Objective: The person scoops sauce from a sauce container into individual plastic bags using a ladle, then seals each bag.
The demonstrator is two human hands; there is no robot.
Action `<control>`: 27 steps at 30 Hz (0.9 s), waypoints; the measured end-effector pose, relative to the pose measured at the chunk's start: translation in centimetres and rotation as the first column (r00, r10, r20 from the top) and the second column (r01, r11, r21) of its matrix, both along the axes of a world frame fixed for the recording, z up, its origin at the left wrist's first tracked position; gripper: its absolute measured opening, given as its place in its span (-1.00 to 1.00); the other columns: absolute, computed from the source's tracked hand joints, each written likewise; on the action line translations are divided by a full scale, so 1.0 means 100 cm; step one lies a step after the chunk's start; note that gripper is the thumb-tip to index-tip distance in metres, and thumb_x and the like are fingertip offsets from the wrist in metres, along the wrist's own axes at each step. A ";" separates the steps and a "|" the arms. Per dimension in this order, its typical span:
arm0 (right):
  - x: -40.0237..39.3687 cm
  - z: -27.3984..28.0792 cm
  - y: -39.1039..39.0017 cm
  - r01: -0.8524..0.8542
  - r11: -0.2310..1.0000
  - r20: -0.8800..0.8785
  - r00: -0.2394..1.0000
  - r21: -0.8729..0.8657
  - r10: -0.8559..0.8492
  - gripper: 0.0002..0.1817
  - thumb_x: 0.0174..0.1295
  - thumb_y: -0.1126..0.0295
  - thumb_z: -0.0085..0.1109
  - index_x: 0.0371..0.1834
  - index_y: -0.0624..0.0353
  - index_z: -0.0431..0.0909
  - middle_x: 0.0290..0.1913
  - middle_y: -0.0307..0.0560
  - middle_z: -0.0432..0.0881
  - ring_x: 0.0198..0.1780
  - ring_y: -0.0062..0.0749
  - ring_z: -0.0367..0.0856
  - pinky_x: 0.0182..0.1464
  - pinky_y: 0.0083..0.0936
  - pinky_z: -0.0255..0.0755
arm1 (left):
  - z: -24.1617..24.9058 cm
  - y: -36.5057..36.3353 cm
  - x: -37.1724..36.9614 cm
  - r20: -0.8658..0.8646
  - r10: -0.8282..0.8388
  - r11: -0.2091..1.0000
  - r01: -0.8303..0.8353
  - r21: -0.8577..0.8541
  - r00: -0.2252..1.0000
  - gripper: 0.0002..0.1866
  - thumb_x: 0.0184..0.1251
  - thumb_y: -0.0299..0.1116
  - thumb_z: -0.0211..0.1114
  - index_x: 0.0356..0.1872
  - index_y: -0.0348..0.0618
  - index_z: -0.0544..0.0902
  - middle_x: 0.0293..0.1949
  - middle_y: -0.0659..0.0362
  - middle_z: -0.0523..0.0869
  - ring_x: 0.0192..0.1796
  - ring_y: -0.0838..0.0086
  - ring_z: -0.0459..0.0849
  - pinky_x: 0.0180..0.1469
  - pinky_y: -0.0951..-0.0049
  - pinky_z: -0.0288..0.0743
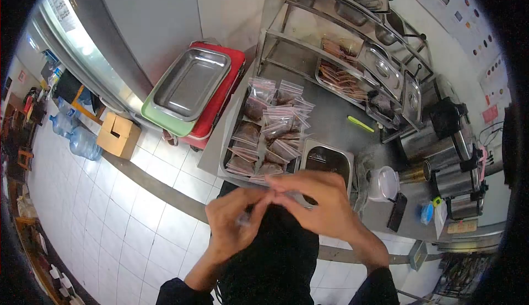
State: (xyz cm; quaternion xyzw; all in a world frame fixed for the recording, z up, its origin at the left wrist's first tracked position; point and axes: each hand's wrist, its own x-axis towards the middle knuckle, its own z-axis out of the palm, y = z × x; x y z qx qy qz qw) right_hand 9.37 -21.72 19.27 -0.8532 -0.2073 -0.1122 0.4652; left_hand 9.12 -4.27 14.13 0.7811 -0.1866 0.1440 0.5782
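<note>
My left hand (234,219) and my right hand (319,200) meet in front of my dark apron, with fingertips pinched together. A scrap of clear plastic (242,218), apparently a small plastic bag, shows beneath the left fingers; the fingers hide most of it. Just beyond the hands, a metal tray (225,159) holds several zip bags (278,120) with brown contents. Close to my right hand stands a steel pan (330,161) with dark brown contents, its near part covered by that hand.
A yellow-green knife-like tool (361,123) lies on the steel counter (325,112). To the right are a white plastic tub (384,183), a dark phone (397,212) and several pots (454,181). An empty metal tray (193,81) rests on green and red lids at left.
</note>
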 end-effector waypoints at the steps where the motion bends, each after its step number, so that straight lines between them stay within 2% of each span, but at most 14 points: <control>1: 0.008 -0.004 0.001 -0.025 1.000 -0.034 0.999 0.009 0.025 -0.66 0.07 0.57 0.40 -0.04 0.18 0.71 -0.18 0.00 0.77 -0.23 -0.24 0.77 -0.20 -0.46 0.60 | 0.005 -0.001 0.004 -0.028 0.048 0.999 -0.047 0.025 0.998 -0.91 0.20 -0.47 0.44 -0.30 -0.23 0.74 -0.39 0.19 0.78 -0.50 0.64 0.60 -0.47 0.60 0.39; 3: 0.023 0.001 0.004 -0.050 0.999 -0.147 0.988 0.002 0.049 -0.70 0.17 0.50 0.31 0.00 0.16 0.69 -0.16 0.03 0.75 -0.17 -0.17 0.76 -0.09 -0.39 0.61 | 0.001 0.009 0.028 -0.058 -0.007 1.000 0.006 -0.011 0.998 -0.87 0.20 -0.50 0.43 -0.23 -0.24 0.73 -0.35 0.14 0.79 -0.43 0.58 0.67 -0.39 0.58 0.46; 5: 0.045 -0.005 0.006 -0.030 0.998 -0.096 0.995 -0.053 0.025 -0.73 0.17 0.48 0.31 -0.04 0.18 0.70 -0.17 0.05 0.75 -0.19 -0.17 0.76 -0.11 -0.38 0.60 | -0.008 0.015 0.046 -0.089 -0.055 0.997 0.050 -0.050 0.995 -0.81 0.20 -0.52 0.42 -0.15 -0.26 0.73 -0.31 0.10 0.79 -0.35 0.53 0.74 -0.32 0.56 0.53; 7: 0.067 -0.011 0.008 -0.001 0.996 -0.064 0.998 -0.089 -0.005 -0.81 0.17 0.46 0.30 -0.16 0.24 0.71 -0.26 0.09 0.74 -0.27 -0.10 0.74 -0.19 -0.34 0.56 | -0.016 0.018 0.057 -0.206 0.126 0.975 -0.159 -0.157 0.970 -0.72 0.22 -0.48 0.43 -0.03 -0.24 0.69 -0.25 0.14 0.79 -0.28 0.65 0.68 -0.34 0.61 0.47; 10: 0.107 -0.032 0.013 0.001 0.992 0.034 0.999 -0.123 0.003 -0.85 0.15 0.49 0.26 -0.22 0.26 0.70 -0.29 0.13 0.72 -0.29 0.01 0.70 -0.19 -0.26 0.52 | -0.024 0.036 0.050 -0.302 0.242 0.925 -0.313 -0.217 0.922 -0.63 0.26 -0.43 0.41 0.07 -0.27 0.63 -0.18 0.09 0.76 -0.31 0.56 0.62 -0.30 0.60 0.44; 15: 0.168 -0.085 0.020 0.066 0.975 0.041 0.997 -0.212 -0.058 -0.86 0.13 0.53 0.20 -0.26 0.28 0.69 -0.30 0.18 0.69 -0.22 0.10 0.67 -0.12 -0.17 0.50 | -0.067 0.067 0.020 -0.438 0.255 0.882 -0.393 -0.260 0.862 -0.70 0.30 -0.30 0.39 -0.06 -0.26 0.62 -0.47 0.26 0.62 -0.47 0.66 0.47 -0.49 0.63 0.26; 17: 0.194 -0.109 0.020 0.077 0.963 0.026 0.997 -0.259 -0.073 -0.85 0.14 0.54 0.19 -0.26 0.29 0.69 -0.29 0.20 0.69 -0.20 0.12 0.66 -0.09 -0.15 0.50 | -0.083 0.076 0.009 -0.729 0.072 0.739 -0.527 -0.419 0.680 -0.77 0.35 -0.22 0.35 -0.21 -0.14 0.55 -0.61 0.40 0.39 -0.61 0.73 0.34 -0.59 0.65 0.11; 18: 0.208 -0.126 0.016 0.087 0.940 0.039 0.996 -0.331 -0.079 -0.84 0.14 0.54 0.18 -0.24 0.28 0.68 -0.28 0.22 0.68 -0.20 0.13 0.66 -0.08 -0.14 0.50 | -0.088 0.078 0.006 -0.731 0.078 0.735 -0.535 -0.417 0.678 -0.77 0.35 -0.22 0.35 -0.21 -0.14 0.55 -0.61 0.40 0.39 -0.61 0.73 0.34 -0.59 0.65 0.11; 20: 0.221 -0.132 0.012 0.089 0.912 0.050 0.996 -0.400 -0.076 -0.83 0.14 0.55 0.17 -0.22 0.28 0.68 -0.28 0.23 0.68 -0.19 0.14 0.66 -0.06 -0.12 0.50 | -0.094 0.080 0.002 -0.723 -0.167 0.492 -0.579 -0.650 0.670 -0.80 0.36 -0.26 0.36 -0.31 -0.10 0.53 -0.65 0.40 0.38 -0.68 0.74 0.25 -0.65 0.63 0.04; 22: 0.226 -0.131 0.010 0.236 0.873 0.441 0.897 -0.428 -0.026 -0.80 0.16 0.55 0.14 -0.17 0.26 0.69 -0.29 0.26 0.67 -0.19 0.17 0.66 -0.04 -0.09 0.50 | -0.085 0.076 0.005 -0.735 -0.204 0.439 -0.610 -0.659 0.647 -0.78 0.36 -0.25 0.35 -0.32 -0.07 0.48 -0.69 0.40 0.28 -0.71 0.71 0.19 -0.65 0.60 0.03; 24: 0.192 -0.086 0.024 0.198 0.912 0.305 0.948 -0.358 -0.086 -0.80 0.17 0.56 0.12 -0.18 0.25 0.69 -0.31 0.22 0.68 -0.23 0.12 0.68 -0.11 -0.11 0.53 | -0.077 0.075 0.007 -0.703 -0.412 0.223 -0.683 -0.695 0.580 -0.78 0.35 -0.24 0.35 -0.34 -0.04 0.47 -0.70 0.40 0.23 -0.72 0.69 0.13 -0.64 0.59 0.00; 25: 0.164 -0.060 0.037 0.092 0.959 0.136 0.989 -0.268 -0.057 -0.81 0.17 0.56 0.13 -0.19 0.23 0.68 -0.31 0.18 0.68 -0.27 0.09 0.68 -0.17 -0.14 0.54 | -0.086 0.077 0.006 -0.612 -0.498 0.165 -0.626 -0.762 0.615 -0.81 0.34 -0.27 0.35 -0.32 -0.02 0.48 -0.70 0.40 0.21 -0.71 0.67 0.09 -0.63 0.58 0.00; 26: 0.130 -0.040 0.046 0.003 0.988 -0.043 0.999 -0.156 -0.010 -0.83 0.18 0.55 0.14 -0.20 0.21 0.68 -0.31 0.14 0.68 -0.30 0.05 0.69 -0.22 -0.17 0.55 | -0.086 0.076 0.004 -0.628 -0.486 0.158 -0.645 -0.748 0.608 -0.81 0.34 -0.27 0.35 -0.32 -0.02 0.48 -0.70 0.40 0.21 -0.71 0.67 0.09 -0.63 0.58 0.00; 27: 0.099 -0.032 0.045 -0.149 0.953 -0.032 0.989 -0.264 0.145 -0.86 0.19 0.50 0.19 -0.20 0.18 0.66 -0.33 0.09 0.68 -0.35 -0.07 0.70 -0.30 -0.26 0.56 | -0.083 0.069 0.006 -0.586 -0.523 0.128 -0.623 -0.772 0.619 -0.83 0.35 -0.29 0.33 -0.31 -0.02 0.49 -0.69 0.40 0.22 -0.71 0.67 0.10 -0.64 0.58 0.00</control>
